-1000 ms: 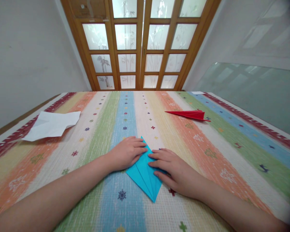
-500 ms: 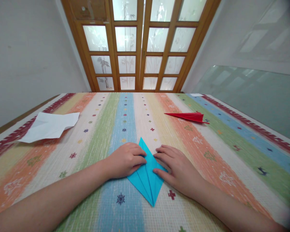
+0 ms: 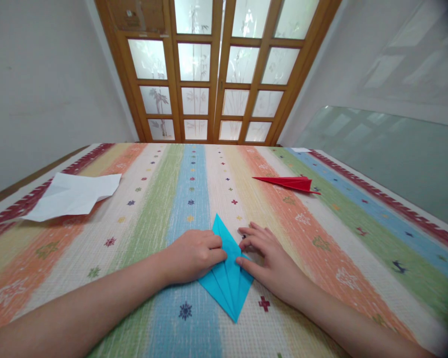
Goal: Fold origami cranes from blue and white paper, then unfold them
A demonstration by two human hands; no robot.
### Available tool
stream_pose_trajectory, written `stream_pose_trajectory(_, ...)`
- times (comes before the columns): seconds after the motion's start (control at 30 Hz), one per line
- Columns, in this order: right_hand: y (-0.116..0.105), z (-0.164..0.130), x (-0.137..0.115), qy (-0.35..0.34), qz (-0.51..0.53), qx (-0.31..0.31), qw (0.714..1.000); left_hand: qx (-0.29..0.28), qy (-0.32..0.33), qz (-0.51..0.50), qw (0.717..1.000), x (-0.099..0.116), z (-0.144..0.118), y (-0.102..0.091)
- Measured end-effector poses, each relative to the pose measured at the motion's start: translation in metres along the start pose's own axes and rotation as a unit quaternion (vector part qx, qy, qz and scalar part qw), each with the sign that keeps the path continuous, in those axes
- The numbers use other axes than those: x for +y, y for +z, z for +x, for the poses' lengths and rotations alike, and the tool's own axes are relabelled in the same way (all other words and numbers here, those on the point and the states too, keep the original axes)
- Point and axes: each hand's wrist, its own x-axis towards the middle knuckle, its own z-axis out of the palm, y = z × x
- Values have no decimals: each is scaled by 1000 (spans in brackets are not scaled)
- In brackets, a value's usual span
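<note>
Head view, both hands flat, blue paper [image 3: 227,278]

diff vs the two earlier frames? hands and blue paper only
The left hand curled its fingers in over the left edge of the blue folded paper. The right hand slid off the paper's middle to its right edge, so more of the top point shows. The paper stayed flat on the striped cloth, both hands pressing it; the red folded paper and white sheet did not move.

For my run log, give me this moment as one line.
left hand: pressing blue folded paper | right hand: pressing its right edge | striped cloth: red paper plane, white sheet
</note>
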Motion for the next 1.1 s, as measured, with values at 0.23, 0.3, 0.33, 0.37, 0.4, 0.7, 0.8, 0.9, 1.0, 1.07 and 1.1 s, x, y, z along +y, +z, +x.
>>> stream_pose_trajectory(0.23, 0, 2, -4, 19, 52, 0, 998, 21, 59, 40, 997, 8, -1, -6)
stream_pose_trajectory(0.3, 0, 2, -5, 18, 58, 0, 998, 19, 58, 45, 997, 9, -1, -6)
stream_pose_trajectory(0.33, 0, 1, -5, 14, 56, 2, 998, 14, 55, 45, 997, 9, -1, -6)
stream_pose_trajectory(0.37, 0, 1, -5, 5, 51, 8, 999, 7, 50, 44, 998, 9, -1, -5)
stream_pose_trajectory(0.4, 0, 0, -4, -6, 43, 18, 999, 2, 43, 43, 998, 9, -1, -3)
stream_pose_trajectory(0.7, 0, -2, 0, -22, -24, 5, 999, -32, -8, -8, 999, 7, -4, -1)
stream_pose_trajectory(0.8, 2, -1, -4, -8, 6, 11, 1000, -32, -2, -11, 999, 6, -4, -2)
stream_pose_trajectory(0.9, 3, 1, -9, -8, 57, 23, 998, -17, 16, -2, 1000, 7, -2, -2)
stream_pose_trajectory(1.0, 3, 2, -16, -34, 94, 27, 995, -10, 40, 4, 999, 11, -1, 0)
stream_pose_trajectory(1.07, 3, 2, -20, -51, 95, 25, 994, -8, 53, 14, 998, 13, 0, 1)
stream_pose_trajectory(1.1, 3, 1, -21, -55, 94, 24, 994, -9, 57, 20, 998, 14, 0, 1)
